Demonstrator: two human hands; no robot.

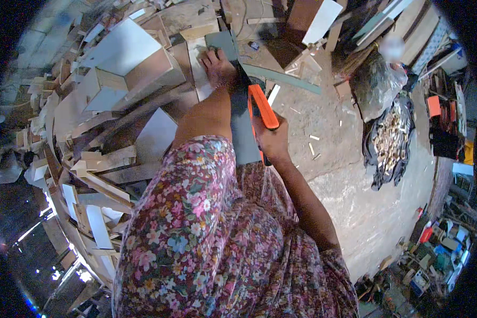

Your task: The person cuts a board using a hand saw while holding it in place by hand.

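Observation:
My right hand (273, 140) is closed around an orange-framed hacksaw (263, 107). The saw lies along the right edge of a dark grey board (242, 130), and its blade is mostly hidden. A bare leg extends from under my flowered dress (196, 212). Its foot (218, 71), toes spread, rests at the left side of the board, partly over a pale strip of wood (197, 55). I do not see my left hand anywhere in the picture.
Loose boards and white panels (123, 47) pile up on the left. A greenish wooden strip (283, 78) lies ahead on the floor. To the right, a clear plastic bag (376, 85) stands beside a dark sheet covered with small wood offcuts (392, 132).

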